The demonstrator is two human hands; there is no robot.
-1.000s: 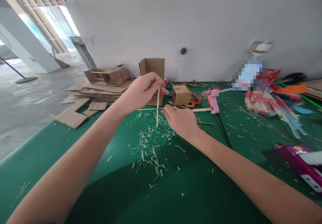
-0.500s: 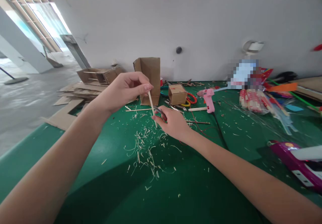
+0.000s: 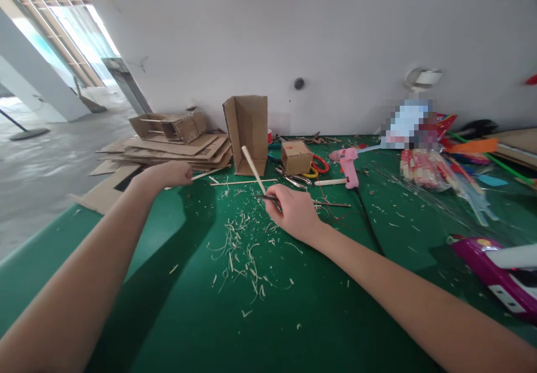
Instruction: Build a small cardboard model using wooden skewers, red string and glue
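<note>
Fingers point(image 3: 274, 211) of the right hand point(image 3: 298, 213) were pinched closed around the lower part of a wooden stick, and there went the left hand point(image 3: 174, 174), off the top of it and away to the side! It now hung low and curled in front of the cardboard sheets; whether it had hold of the thin stick point(image 3: 212, 173) passing beneath it, nobody could tell from this angle.

Across the scene ran the green tabletop point(image 3: 327, 311), its back left corner piled with the cardboard sheets point(image 3: 176, 146). Next in size, an upright cardboard panel point(image 3: 251, 121) stood folded, just behind the action. Off to the right sat the pink glue gun point(image 3: 350, 166), with a small cardboard box point(image 3: 297, 157) nearer the middle.

And the wooden stick point(image 3: 251, 163)? Mid-table, leaning left, its upper end free, held by one hand alone. A slim dark tool point(image 3: 269, 197), apparently a knife, crossed it in that same grip. With no second hand steadying the stick, the blade work looked paused. Below lay the smallest bits of all, pale curled shavings point(image 3: 231, 261), scattered over the green.
</note>
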